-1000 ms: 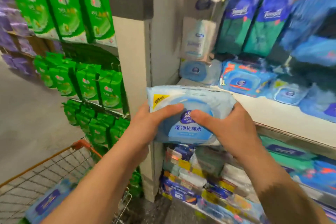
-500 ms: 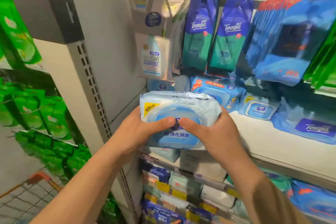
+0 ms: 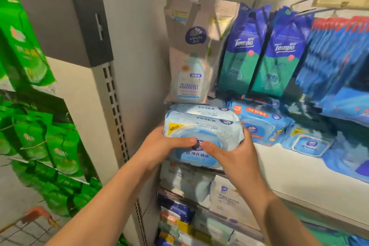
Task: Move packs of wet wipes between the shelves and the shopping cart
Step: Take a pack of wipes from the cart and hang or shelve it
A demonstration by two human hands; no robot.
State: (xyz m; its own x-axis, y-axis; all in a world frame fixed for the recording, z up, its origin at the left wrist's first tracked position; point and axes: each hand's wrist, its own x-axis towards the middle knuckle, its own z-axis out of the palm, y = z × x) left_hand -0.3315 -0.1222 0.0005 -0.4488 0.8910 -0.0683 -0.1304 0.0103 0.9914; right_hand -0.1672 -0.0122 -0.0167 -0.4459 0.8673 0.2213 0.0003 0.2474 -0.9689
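Note:
Both hands hold a light blue pack of wet wipes [image 3: 201,131] with a yellow corner tag, at the left end of the white shelf [image 3: 295,168]. My left hand [image 3: 161,146] grips its left side, thumb on the front. My right hand [image 3: 233,156] grips its right side, thumb on the front too. The pack sits against a matching pack [image 3: 199,109] right behind it on the shelf. Only a corner of the shopping cart [image 3: 30,219], orange rim and wire mesh, shows at the bottom left.
More blue wipe packs [image 3: 261,124] lie on the shelf to the right. Tempo bags [image 3: 265,54] and a Vinda pouch [image 3: 189,62] hang above on hooks. A perforated grey shelf post [image 3: 115,110] stands left. Green packs [image 3: 40,146] fill the neighbouring rack. Lower shelves hold several packs [image 3: 189,183].
Both hands have carried the pack up and forward from in front of the shelf edge to the shelf's left end, against the pack behind it. The cart has slid mostly out of view.

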